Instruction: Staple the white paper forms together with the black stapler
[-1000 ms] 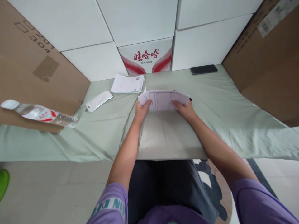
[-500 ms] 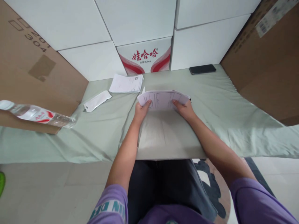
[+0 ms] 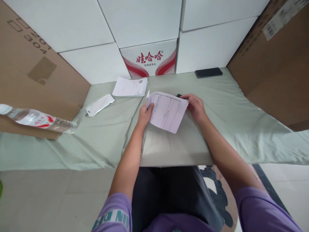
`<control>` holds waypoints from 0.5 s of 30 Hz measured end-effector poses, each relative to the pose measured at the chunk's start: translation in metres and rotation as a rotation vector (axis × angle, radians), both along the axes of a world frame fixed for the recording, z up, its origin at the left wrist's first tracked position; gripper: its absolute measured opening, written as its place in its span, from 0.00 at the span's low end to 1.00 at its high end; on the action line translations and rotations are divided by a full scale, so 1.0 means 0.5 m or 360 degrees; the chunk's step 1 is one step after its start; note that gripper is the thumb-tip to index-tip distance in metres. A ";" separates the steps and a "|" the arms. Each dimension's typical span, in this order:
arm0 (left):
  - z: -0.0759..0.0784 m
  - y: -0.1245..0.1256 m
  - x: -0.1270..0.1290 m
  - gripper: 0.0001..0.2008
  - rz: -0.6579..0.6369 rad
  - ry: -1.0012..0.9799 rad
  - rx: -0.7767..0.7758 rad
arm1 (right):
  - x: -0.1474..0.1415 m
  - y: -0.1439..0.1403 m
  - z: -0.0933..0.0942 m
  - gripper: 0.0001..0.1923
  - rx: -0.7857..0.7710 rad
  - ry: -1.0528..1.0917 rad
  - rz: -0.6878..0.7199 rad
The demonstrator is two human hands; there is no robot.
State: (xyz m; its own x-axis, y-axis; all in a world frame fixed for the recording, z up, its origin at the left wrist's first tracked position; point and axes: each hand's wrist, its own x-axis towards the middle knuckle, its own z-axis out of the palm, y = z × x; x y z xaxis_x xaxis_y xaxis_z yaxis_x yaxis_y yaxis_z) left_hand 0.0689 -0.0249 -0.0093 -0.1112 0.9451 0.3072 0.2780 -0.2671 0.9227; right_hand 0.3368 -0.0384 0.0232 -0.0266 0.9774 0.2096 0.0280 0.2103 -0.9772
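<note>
Head view, the only one you get: your left hand (image 3: 145,115) is pinched on the near-left edge of the printed sheet (image 3: 167,111), holding it tilted just above the green cloth (image 3: 108,141). Your right hand (image 3: 196,108) sits at the sheet's far-right corner, fingers curled over a small dark thing (image 3: 179,95) I can't make out; can't tell if it's gripping anything.

Looks like you're mid-sorting. I'd guess the next move needs that right hand freed up.

Room-wise: the paper stack (image 3: 130,87) lies up-left of the sheet, the phone (image 3: 208,72) well off to its upper right, and the table edge is close below it.
</note>
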 end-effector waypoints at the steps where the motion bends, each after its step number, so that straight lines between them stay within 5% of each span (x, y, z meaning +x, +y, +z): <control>1: 0.001 0.000 -0.002 0.24 -0.0011 0.0021 -0.0011 | 0.004 -0.001 0.008 0.34 -0.0008 0.0014 -0.0008; 8: -0.003 0.001 -0.001 0.26 -0.0133 0.0008 -0.0120 | 0.014 0.001 0.021 0.27 -0.0054 0.0057 0.0058; 15: 0.005 -0.005 -0.007 0.24 -0.0101 0.0121 -0.0150 | 0.008 -0.009 0.028 0.15 -0.0241 -0.0214 0.0513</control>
State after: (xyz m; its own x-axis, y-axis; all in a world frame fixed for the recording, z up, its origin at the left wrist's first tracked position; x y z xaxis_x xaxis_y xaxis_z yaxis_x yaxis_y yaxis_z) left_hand 0.0656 -0.0274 -0.0067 -0.0304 0.9746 0.2219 0.3334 -0.1994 0.9215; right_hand 0.3407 -0.0430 0.0370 -0.3554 0.9340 0.0369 0.1138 0.0824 -0.9901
